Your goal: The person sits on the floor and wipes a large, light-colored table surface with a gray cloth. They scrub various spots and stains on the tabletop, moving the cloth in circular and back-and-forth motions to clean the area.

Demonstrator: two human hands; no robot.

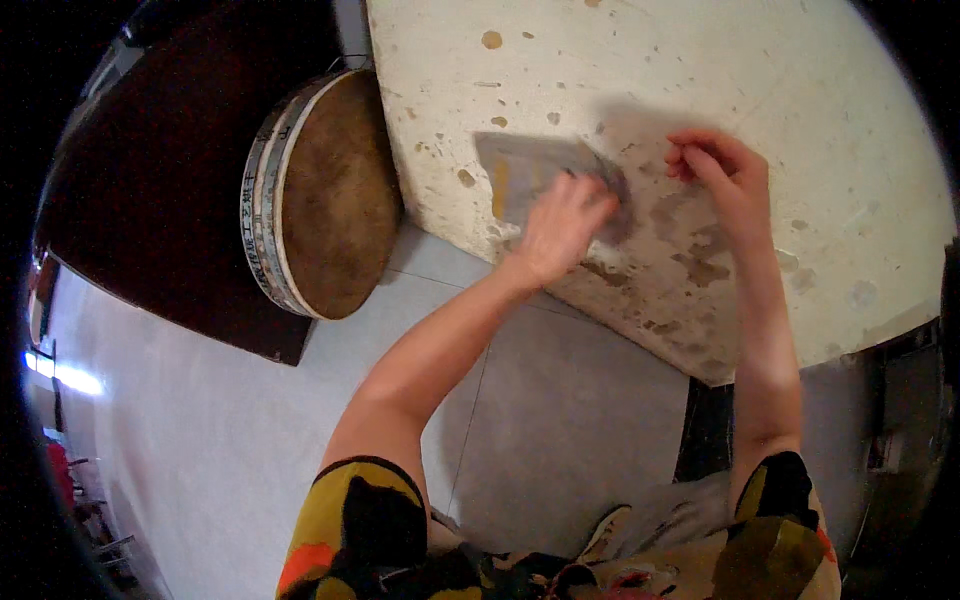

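Observation:
A cream-coloured tabletop [850, 210] with brown blotches and damp-looking marks lies in front of me. My left hand [568, 225] is low over it, fingers bent and closed, at the right part of a flat grey piece [508, 165] with a yellowish edge. That piece is blurred, so I cannot tell whether it is cloth or thin sheet. What the left fingers grip is hidden beneath them. Farther right, my right hand [728, 172] is raised a little over the table, its fingertips drawn together in a pinch. Nothing nameable shows between them.
To the left, a large round drum-like frame [340, 200] with a brown face and pale banded rim leans beside the table. Behind it stands a dark brown panel [170, 190]. Grey floor tiles [400, 290] run below the table's near edge.

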